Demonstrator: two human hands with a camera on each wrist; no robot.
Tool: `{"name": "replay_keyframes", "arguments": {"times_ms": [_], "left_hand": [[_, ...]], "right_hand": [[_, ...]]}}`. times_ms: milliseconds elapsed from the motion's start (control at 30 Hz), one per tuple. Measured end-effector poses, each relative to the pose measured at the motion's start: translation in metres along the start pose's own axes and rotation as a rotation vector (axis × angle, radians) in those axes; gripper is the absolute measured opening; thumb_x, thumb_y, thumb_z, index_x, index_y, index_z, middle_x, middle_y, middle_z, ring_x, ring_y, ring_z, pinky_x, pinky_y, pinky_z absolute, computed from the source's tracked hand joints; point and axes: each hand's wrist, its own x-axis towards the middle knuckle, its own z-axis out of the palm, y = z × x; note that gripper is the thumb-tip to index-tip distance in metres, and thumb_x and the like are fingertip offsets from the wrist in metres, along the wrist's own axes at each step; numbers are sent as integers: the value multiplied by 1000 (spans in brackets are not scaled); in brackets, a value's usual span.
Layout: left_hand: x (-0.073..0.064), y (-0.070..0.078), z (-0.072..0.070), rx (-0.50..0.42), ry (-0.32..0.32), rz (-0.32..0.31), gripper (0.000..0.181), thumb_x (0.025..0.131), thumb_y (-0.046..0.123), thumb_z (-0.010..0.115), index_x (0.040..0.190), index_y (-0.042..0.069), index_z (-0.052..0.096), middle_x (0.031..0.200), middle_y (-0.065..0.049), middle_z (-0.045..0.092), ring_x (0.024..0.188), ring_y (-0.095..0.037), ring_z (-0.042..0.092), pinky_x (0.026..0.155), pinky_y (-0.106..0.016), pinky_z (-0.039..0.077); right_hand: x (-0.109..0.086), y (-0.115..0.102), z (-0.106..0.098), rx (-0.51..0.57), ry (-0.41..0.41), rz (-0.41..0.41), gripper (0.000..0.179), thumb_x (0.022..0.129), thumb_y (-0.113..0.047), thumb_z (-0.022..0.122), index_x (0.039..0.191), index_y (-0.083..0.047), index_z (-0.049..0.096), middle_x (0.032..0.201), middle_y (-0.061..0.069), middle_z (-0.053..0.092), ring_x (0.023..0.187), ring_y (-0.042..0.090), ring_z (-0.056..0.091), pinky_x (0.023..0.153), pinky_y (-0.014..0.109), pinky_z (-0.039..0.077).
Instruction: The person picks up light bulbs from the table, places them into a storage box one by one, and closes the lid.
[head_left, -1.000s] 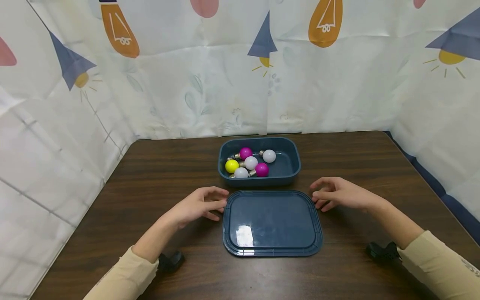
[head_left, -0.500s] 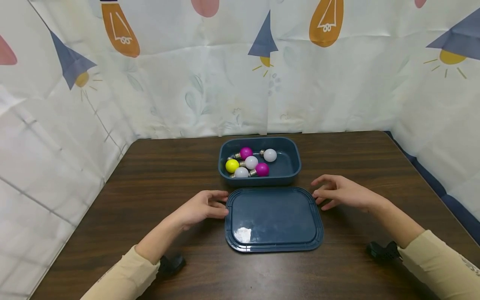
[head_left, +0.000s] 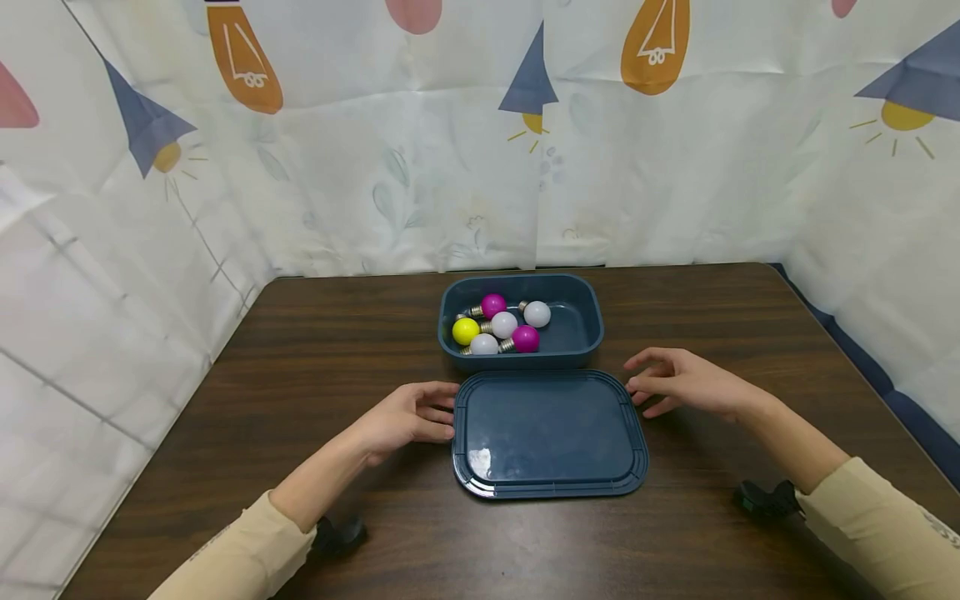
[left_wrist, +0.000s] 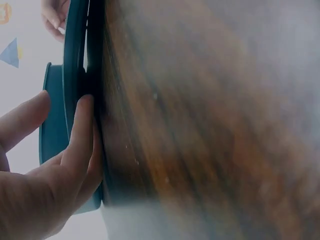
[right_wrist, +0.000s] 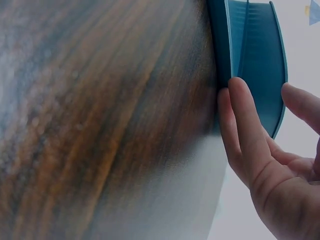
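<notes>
A dark blue rectangular lid lies on the table with its far edge close against a matching box. At the lid's left rim is my left hand, fingertips right at the edge and fingers relaxed; the left wrist view has a fingertip at that rim. My right hand mirrors it on the other side, its loosely bent fingers touching the right rim near the far corner. Inside the box, mostly to the left, lie magenta, white and yellow light bulbs with metal screw bases.
The dark wood table reaches back to a printed white curtain, which also hangs along both sides. A black wrist device sits under the left sleeve, and another under the right one.
The lid has slid away from me, up to the box. My left fingers have closed in on its left rim, and the right hand has shifted slightly forward. One white bulb has shifted a little.
</notes>
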Motion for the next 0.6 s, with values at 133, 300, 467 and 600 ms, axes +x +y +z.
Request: {"name": "replay_keyframes", "arguments": {"times_ms": [133,300,467,600], "left_hand": [[-3,0,4,-103,-4,-25,70,92,-9,69,153,-10,35,142,-30,45,111,-34,68,90,-44,58],[-4,-1,6,-97,16,-34,73,90,-10,71,153,-7,34,136,-29,49,101,-30,71,90,-43,59],[-4,0,7,-92,29,-43,72,90,-10,71,152,-3,35,129,-27,58,95,-29,71,89,-44,60],[-4,0,9,-99,31,-50,72,91,-9,70,153,-1,34,126,-26,60,92,-30,70,86,-46,61]], "right_hand": [[0,0,0,-4,-1,-1,54,104,-19,63,142,14,41,118,25,64,107,38,67,85,45,61],[1,-1,1,1,-9,-4,54,104,-17,63,142,14,42,119,25,64,108,36,67,87,45,61],[0,-1,-1,-4,-18,-13,54,104,-16,64,142,14,41,122,25,64,108,36,67,87,45,61],[1,0,-2,-6,-28,-11,54,103,-16,65,142,13,41,123,26,63,109,36,66,87,46,60]]}}
